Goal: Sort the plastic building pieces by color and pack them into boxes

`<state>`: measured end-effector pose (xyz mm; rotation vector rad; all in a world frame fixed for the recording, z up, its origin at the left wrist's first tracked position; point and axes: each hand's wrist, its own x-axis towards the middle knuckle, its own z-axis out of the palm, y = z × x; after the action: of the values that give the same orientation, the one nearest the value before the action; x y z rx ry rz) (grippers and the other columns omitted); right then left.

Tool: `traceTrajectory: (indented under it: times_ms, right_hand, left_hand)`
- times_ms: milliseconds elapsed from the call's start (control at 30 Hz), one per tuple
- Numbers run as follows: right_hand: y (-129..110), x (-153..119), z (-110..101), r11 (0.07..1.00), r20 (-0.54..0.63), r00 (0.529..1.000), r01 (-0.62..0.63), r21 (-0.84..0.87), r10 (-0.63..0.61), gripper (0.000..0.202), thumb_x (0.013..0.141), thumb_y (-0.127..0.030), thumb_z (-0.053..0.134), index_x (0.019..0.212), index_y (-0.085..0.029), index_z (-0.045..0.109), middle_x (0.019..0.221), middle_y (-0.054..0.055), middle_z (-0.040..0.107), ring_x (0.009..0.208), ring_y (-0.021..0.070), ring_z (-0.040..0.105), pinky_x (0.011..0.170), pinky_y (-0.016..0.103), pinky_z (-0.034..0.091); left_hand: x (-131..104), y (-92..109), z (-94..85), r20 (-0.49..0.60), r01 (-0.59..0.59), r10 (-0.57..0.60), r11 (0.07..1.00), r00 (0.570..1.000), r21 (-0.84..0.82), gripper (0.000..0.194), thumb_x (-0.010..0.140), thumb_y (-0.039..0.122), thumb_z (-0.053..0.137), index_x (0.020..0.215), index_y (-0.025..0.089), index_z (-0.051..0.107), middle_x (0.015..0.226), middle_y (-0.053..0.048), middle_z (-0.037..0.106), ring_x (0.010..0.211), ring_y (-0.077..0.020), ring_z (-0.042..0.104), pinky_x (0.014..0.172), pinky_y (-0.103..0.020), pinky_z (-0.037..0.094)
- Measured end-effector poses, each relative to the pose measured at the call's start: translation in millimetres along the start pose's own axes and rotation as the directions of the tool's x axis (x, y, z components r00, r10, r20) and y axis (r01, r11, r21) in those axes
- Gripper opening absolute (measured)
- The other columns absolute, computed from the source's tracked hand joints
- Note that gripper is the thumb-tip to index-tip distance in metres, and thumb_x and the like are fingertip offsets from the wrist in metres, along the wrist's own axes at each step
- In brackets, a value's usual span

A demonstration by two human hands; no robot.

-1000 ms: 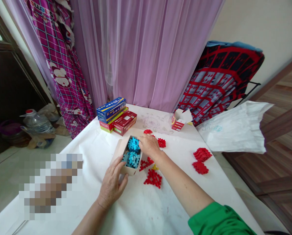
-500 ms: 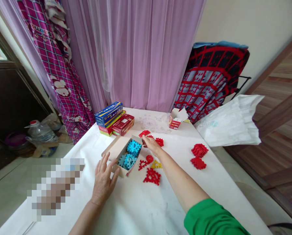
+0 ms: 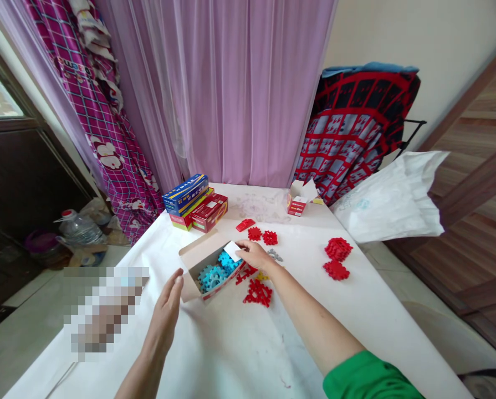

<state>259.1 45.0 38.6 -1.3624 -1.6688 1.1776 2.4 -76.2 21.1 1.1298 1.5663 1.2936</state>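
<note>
An open cardboard box (image 3: 193, 270) stands on the white-covered table, its long lid tipped back. Blue gear-shaped plastic pieces (image 3: 210, 277) fill it. My right hand (image 3: 254, 256) pinches the white end flap (image 3: 233, 251) at the box's far right end, over some of the blue pieces. Beside the near left end, my left hand (image 3: 170, 296) is held on edge with its fingers stretched out, gripping nothing. Red plastic pieces (image 3: 257, 292) lie right of the box, and a yellow piece (image 3: 263, 275) is partly hidden by my right hand and arm.
Behind the box is a stack of closed boxes, a blue one (image 3: 186, 191) on top. Red gears (image 3: 262, 235) and a red box (image 3: 297, 204) lie farther back. More red pieces (image 3: 338, 257) and a white bag (image 3: 391, 205) are on the right. A blurred patch (image 3: 108, 310) covers something at left.
The box has turned and shifted slightly right. My right hand has come to its end flap, now folded inward over the pieces. My left hand has drawn back and turned on edge.
</note>
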Motion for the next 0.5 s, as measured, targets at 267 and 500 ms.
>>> traceTrajectory:
  times_ms: [267, 500]
  right_hand:
    - [5, 5, 7, 0.997, 0.019, 0.997, 0.077, 0.003, -0.077, 0.047, 0.075, -0.016, 0.055, 0.120, -0.020, 0.067, 0.120, 0.005, 0.070, 0.105, 0.0207, 0.065, 0.097, 0.034, 0.049]
    - [4, 2, 5, 0.998, 0.007, 0.999, 0.045, -0.035, -0.045, 0.050, 0.074, -0.018, 0.058, 0.123, -0.024, 0.067, 0.112, 0.003, 0.073, 0.100, 0.0209, 0.066, 0.093, 0.034, 0.050]
  left_hand:
    - [-9, 37, 4.8, 0.005, 0.198, -0.204, 0.942, 0.979, -0.270, 0.065, 0.075, 0.050, 0.070, 0.131, 0.018, 0.060, 0.126, -0.015, 0.065, 0.117, -0.0305, 0.061, 0.093, -0.043, 0.054]
    - [-6, 31, 28.1, -0.274, 0.056, -0.064, 0.998, 0.960, -0.036, 0.085, 0.077, 0.057, 0.066, 0.150, 0.028, 0.032, 0.160, -0.013, 0.027, 0.144, -0.0316, 0.033, 0.114, -0.046, 0.035]
